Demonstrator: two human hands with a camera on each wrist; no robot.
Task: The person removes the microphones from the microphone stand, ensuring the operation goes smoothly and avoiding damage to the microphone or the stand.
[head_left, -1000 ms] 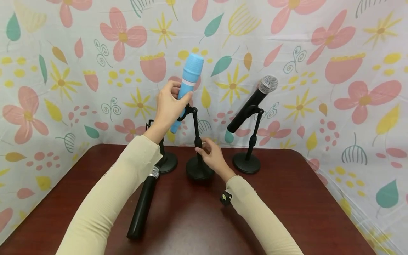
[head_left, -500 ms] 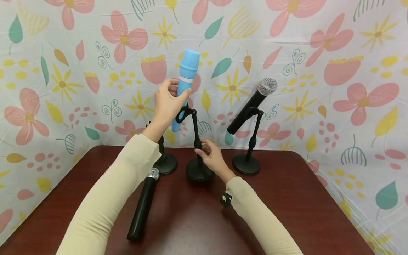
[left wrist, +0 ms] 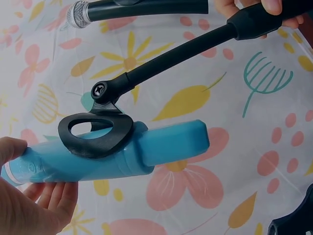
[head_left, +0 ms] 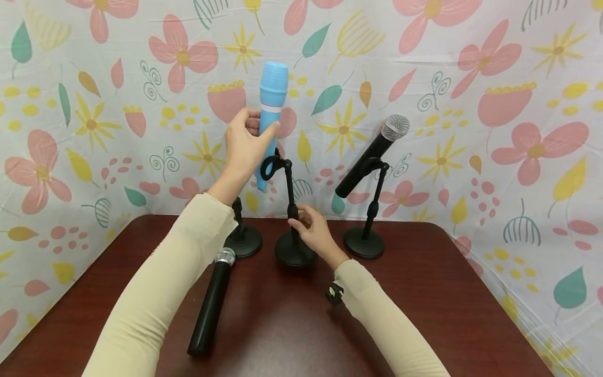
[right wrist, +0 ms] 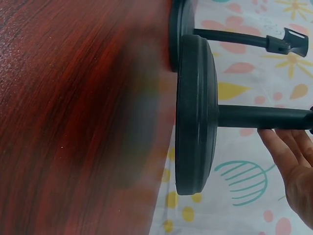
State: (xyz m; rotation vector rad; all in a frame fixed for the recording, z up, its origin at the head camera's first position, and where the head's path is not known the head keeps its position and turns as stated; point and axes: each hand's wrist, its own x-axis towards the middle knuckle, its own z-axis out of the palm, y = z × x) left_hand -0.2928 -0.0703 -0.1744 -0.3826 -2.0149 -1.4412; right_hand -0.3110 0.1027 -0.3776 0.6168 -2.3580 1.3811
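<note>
Compared with the frame from one second earlier, the blue microphone has swung from a rightward lean to nearly upright and sits slightly higher; the left hand has risen with it. The right hand has not shifted.

Location: the blue microphone is at upper centre of the head view, its head uppermost. The left hand grasps its body just below the white band, leaving the lower end clear at the ring-shaped clip. In the left wrist view the clip overlaps the lower body; whether the microphone is fully seated cannot be told.

The right hand pinches the pole of the middle stand, at centre frame, presumably to steady it against load from above.

Reference positions: at right of centre, the right stand carries a black microphone at a slant, grille to the upper right. At lower left, a second black handheld microphone lies on the table, unsupported by a stand. The left stand is partly hidden by the left forearm.

Markings: a small mark on the blue body is not readable; no brand or label is legible.
</note>
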